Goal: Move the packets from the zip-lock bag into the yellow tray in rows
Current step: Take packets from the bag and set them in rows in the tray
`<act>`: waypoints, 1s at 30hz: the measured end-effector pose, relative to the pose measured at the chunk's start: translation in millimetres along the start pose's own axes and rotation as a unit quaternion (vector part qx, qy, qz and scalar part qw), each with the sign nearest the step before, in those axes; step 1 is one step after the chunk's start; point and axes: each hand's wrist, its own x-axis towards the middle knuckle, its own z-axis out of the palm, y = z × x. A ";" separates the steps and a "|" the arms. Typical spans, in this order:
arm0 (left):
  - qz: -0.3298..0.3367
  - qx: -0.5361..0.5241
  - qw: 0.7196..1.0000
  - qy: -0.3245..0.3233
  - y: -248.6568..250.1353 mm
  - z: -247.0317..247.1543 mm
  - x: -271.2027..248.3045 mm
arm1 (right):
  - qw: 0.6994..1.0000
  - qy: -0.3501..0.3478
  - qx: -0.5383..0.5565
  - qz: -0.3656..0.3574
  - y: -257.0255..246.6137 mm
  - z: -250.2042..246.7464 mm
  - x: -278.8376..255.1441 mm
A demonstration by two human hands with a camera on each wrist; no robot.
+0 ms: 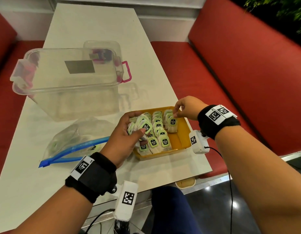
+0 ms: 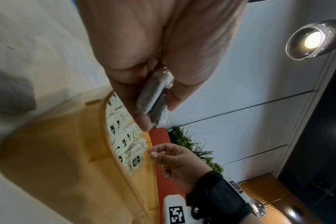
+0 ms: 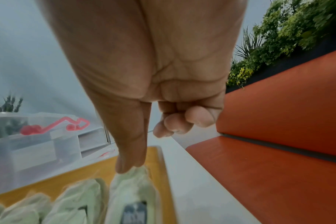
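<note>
The yellow tray (image 1: 180, 137) sits near the table's front right edge, with rows of green-labelled packets (image 1: 159, 132) standing in it. My left hand (image 1: 138, 124) hovers over the tray's left side, thumb and fingers curled round a bunch of packets (image 1: 145, 126). In the left wrist view that bunch (image 2: 153, 97) sits pinched edge-on in my left hand (image 2: 159, 112) above the tray (image 2: 67, 151). My right hand (image 1: 176, 114) pinches the top of a packet (image 1: 171, 123) in the right row. Seen from the right wrist, its fingertips (image 3: 128, 166) touch that packet (image 3: 132, 186). The zip-lock bag (image 1: 70, 141) lies left of the tray, its blue seal open.
A large clear storage box (image 1: 70, 81) with pink latches stands behind the bag on the white table (image 1: 95, 27). Red bench seats (image 1: 247, 65) flank the table. The tray's right part shows bare yellow floor. The table's edge runs just right of the tray.
</note>
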 end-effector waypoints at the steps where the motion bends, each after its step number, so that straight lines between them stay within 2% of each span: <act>1: 0.004 -0.002 1.000 0.003 0.6 0.4 -0.7 | 1.000 0.010 0.000 -0.004 -1.2 -3.1 -2.6; 5: 0.022 -0.020 0.999 0.016 1.4 0.9 -2.1 | 0.994 0.061 0.063 -0.060 -19.8 -16.6 -25.3; 10: 0.023 -0.063 0.998 0.012 4.6 3.0 -2.5 | 0.976 -0.008 0.161 -0.149 -64.6 -11.0 -62.9; 14: 0.023 -0.089 0.996 0.004 10.4 5.6 -2.9 | 0.960 0.034 0.231 -0.153 -77.8 -1.1 -68.6; 18: 0.008 -0.101 0.995 0.021 14.1 3.3 -4.7 | 0.954 0.043 0.257 -0.148 -82.6 -2.7 -74.2; 24: 0.054 -0.013 0.998 0.035 14.4 -6.3 -10.4 | 0.944 0.051 0.288 -0.154 -83.7 -17.2 -80.6; 30: 0.044 0.044 0.998 0.025 19.2 -15.4 -8.9 | 0.954 0.029 0.232 -0.186 -91.9 -34.2 -83.0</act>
